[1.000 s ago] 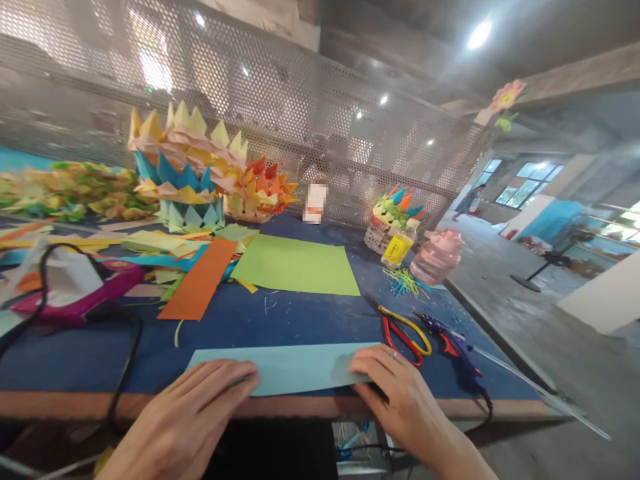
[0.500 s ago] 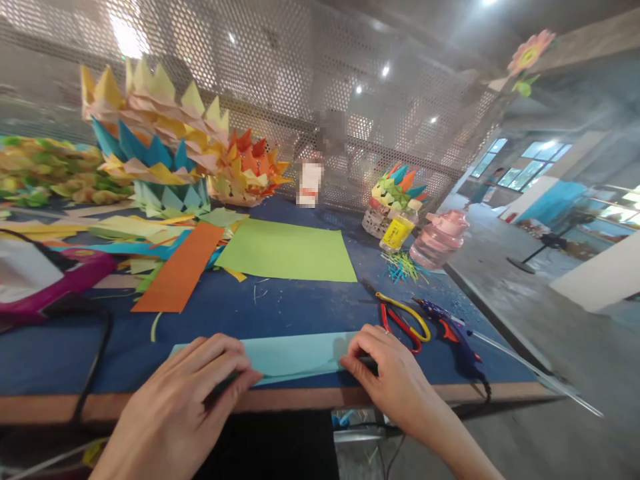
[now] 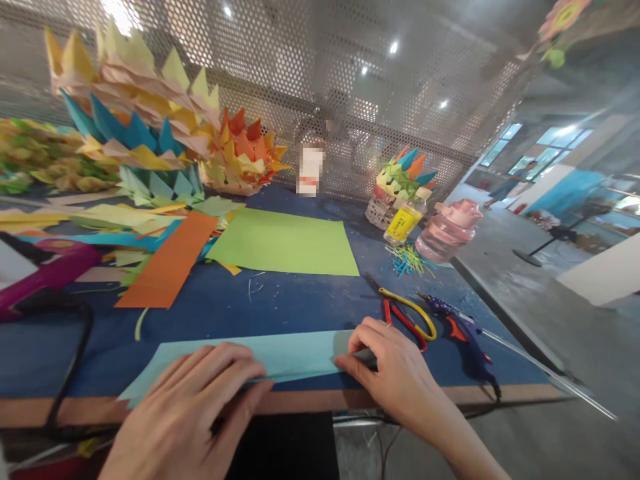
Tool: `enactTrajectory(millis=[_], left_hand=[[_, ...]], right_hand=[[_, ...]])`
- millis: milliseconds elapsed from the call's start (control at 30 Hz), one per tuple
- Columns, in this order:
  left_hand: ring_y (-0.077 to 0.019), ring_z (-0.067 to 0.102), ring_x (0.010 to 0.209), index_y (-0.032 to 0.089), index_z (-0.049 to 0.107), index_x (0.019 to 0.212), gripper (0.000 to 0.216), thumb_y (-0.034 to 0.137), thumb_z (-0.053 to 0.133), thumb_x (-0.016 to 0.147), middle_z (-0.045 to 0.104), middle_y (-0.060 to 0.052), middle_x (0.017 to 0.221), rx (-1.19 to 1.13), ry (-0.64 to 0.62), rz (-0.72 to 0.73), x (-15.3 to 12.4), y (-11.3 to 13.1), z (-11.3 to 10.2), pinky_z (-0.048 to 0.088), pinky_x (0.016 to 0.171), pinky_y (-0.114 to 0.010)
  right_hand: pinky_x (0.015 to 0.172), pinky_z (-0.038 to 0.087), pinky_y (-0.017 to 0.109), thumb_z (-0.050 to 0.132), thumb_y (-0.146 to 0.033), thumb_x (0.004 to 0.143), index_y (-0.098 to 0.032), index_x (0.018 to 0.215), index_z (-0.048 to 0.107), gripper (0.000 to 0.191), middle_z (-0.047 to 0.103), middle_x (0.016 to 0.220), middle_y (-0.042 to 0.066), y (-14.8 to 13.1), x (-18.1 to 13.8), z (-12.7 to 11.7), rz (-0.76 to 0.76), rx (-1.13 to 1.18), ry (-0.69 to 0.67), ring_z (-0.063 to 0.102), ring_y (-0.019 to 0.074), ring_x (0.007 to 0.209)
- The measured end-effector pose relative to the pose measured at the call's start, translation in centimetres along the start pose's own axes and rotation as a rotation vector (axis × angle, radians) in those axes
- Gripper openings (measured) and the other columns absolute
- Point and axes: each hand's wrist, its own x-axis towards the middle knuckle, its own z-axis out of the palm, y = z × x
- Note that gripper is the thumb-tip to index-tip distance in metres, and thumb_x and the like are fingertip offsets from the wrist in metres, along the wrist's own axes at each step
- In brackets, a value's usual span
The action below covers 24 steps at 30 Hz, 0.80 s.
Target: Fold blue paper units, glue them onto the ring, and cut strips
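Thumb and fingers of the left hand [image 3: 187,397] pinch and partly hide the light-blue paper strip [image 3: 295,350] along the near edge of the table [image 3: 295,308], while the right hand [image 3: 390,363] grips and covers its right end beside scissors [image 3: 406,323] whose dark blades barely show.

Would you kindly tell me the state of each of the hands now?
Left hand: closed on the light-blue paper, at its near edge.
Right hand: closed on its right end.
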Motion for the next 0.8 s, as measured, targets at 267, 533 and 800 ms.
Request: enactTrajectory(millis=[267,533,800], left_hand=[[-0.0161,0.052,0.068,0.021,0.054,0.072,0.019,0.029,0.051,0.090,0.056,0.001,0.073,0.085,-0.026,-0.047,0.6,1.6,1.1,0.036,0.069,-0.033],[-0.0179,0.048,0.064,0.021,0.047,0.064,0.028,0.033,0.050,0.089,0.050,0.000,0.065,0.187,-0.044,-0.057,0.9,1.5,1.6,0.034,0.068,-0.036],[-0.0208,0.059,0.090,0.023,0.061,0.110,0.028,0.019,0.042,0.091,0.068,-0.005,0.102,0.191,0.036,0.121,-0.2,1.7,2.7,0.039,0.089,-0.040]], right_hand=[[0.066,0.034,0.028,0.064,-0.037,0.084,-0.021,0.071,0.048,0.026,0.054,0.076,-0.003,0.1,-0.2,0.3,-0.005,0.053,0.021,0.052,0.0153,0.072],[0.068,0.034,0.028,0.067,-0.030,0.083,-0.021,0.069,0.046,0.026,0.052,0.074,-0.004,0.0,-0.2,0.4,0.004,0.089,0.044,0.051,0.0146,0.071],[0.067,0.036,0.029,0.067,-0.027,0.082,-0.021,0.069,0.045,0.026,0.052,0.074,-0.002,-0.1,-0.4,0.5,0.016,0.099,0.085,0.051,0.0165,0.073]])
